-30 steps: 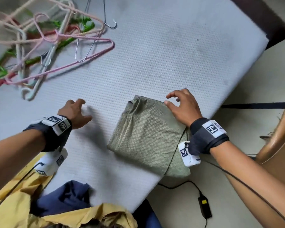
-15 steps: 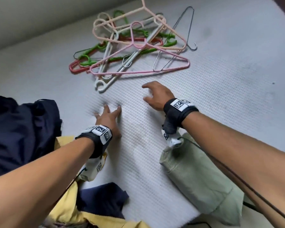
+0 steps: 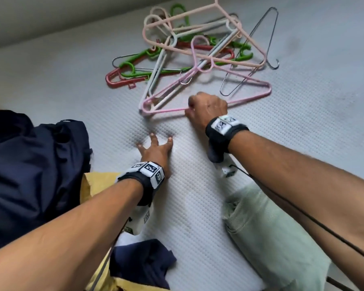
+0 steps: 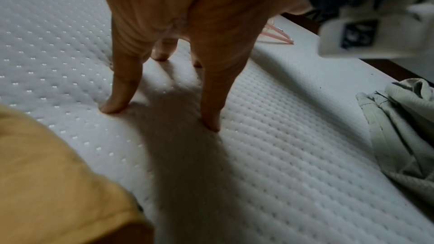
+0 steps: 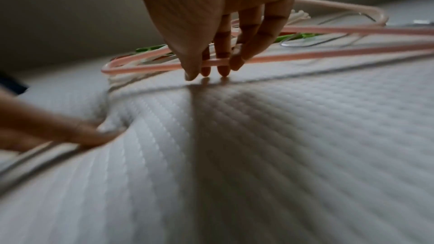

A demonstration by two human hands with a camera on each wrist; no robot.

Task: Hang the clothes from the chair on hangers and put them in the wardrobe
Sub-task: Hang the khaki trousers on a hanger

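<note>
From the head view, the pink hanger is seen at the near edge of the hanger pile, its bottom bar pinched by the right hand.

Left wrist: the left hand is pressed open on the mattress, short of the pile.

Right wrist: the bar runs crosswise under the fingertips, just above the bed.

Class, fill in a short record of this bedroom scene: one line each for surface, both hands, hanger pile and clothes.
surface: white quilted mattress
right hand: pinches bottom bar of the pink hanger
left hand: fingers spread, pressing into the mattress
hanger pile: tangled plastic and wire hangers, beyond the hands
clothes: folded green garment under right forearm; navy garment and yellow garment at left
</note>
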